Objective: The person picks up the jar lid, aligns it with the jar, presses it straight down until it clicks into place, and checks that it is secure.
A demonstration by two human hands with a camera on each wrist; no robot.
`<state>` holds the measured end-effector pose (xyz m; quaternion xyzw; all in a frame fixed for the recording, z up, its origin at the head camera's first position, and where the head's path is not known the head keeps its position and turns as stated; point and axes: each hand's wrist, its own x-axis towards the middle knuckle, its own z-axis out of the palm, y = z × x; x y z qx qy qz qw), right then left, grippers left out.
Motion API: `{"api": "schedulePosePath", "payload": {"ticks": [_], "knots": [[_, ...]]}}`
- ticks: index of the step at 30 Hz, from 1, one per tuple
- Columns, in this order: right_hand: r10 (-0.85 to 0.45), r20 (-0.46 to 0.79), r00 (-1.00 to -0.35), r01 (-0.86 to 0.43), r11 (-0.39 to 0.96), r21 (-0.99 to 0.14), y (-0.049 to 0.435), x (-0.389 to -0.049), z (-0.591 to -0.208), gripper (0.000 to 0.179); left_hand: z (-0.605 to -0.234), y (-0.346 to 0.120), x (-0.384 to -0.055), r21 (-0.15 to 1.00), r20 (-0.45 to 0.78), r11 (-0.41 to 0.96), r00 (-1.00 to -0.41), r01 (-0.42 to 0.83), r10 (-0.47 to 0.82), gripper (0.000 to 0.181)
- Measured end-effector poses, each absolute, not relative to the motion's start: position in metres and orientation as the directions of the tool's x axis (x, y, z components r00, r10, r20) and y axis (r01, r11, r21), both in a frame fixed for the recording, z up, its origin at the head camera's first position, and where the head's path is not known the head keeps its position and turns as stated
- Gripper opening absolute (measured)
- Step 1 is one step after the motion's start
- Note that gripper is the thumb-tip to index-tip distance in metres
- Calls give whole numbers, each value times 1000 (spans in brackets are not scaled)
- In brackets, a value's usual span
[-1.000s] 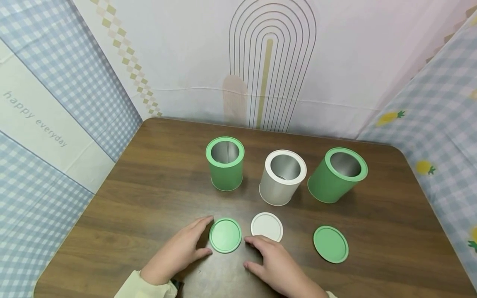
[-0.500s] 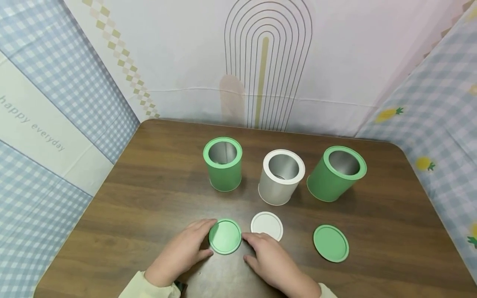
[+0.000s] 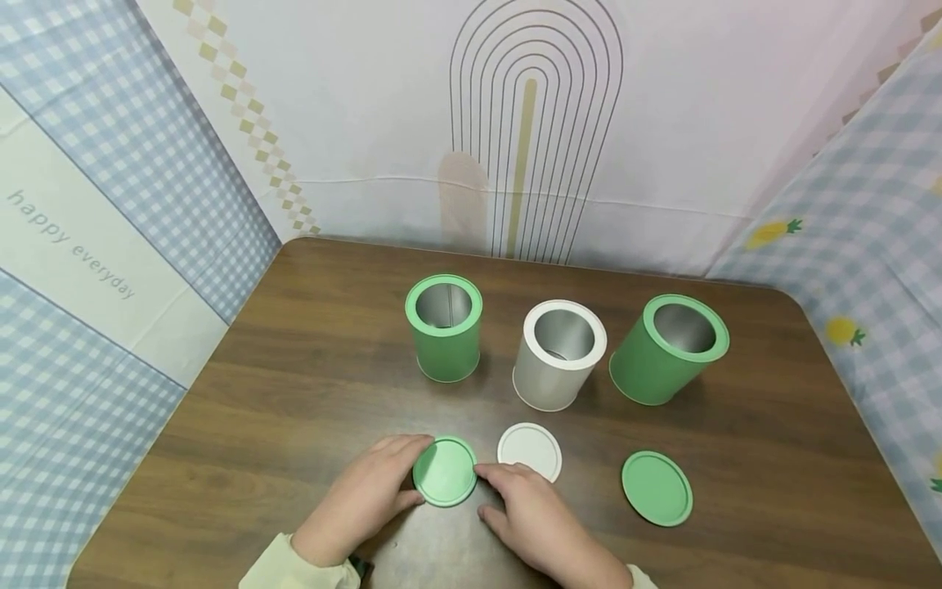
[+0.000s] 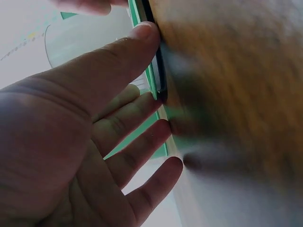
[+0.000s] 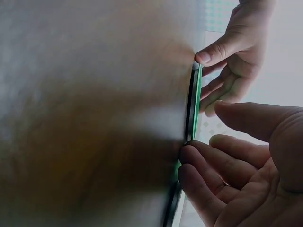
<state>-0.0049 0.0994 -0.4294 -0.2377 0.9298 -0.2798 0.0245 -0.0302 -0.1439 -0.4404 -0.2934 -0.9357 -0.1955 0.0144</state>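
A round green lid (image 3: 445, 472) lies on the table in the head view, between both hands. My left hand (image 3: 370, 489) holds its left side, thumb at the near rim and fingertips at the far rim. In the left wrist view the thumb (image 4: 135, 47) presses the lid's edge. My right hand (image 3: 531, 514) touches the lid's right rim with its fingertips, fingers extended and thumb apart. In the right wrist view those fingertips (image 5: 189, 161) meet the rim. A white lid (image 3: 530, 451) lies just beyond the right hand, partly overlapped by it.
Three uncovered cans stand in a row behind: a green can (image 3: 447, 353), a white can (image 3: 550, 380) and another green can (image 3: 655, 364). A second green lid (image 3: 657, 488) lies to the right on the brown table (image 3: 280, 393). Patterned cloth (image 3: 368, 98) hangs around the table.
Both hands have closed in on the near green lid. The left thumb and fingers have come to its rim, and the right fingertips have reached its right edge.
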Motion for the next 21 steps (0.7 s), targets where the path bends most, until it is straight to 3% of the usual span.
{"api": "schedulePosePath", "payload": {"ticks": [10,21], "knots": [[-449,41,-893,-391,726,-566,99,-5,-429,47,-439,-146,-30,378,95,760,-839,528,536,67],[-417,13,-909,-348,739,-577,97,-3,-428,53,-436,-144,-31,426,127,742,-846,517,517,63]]}}
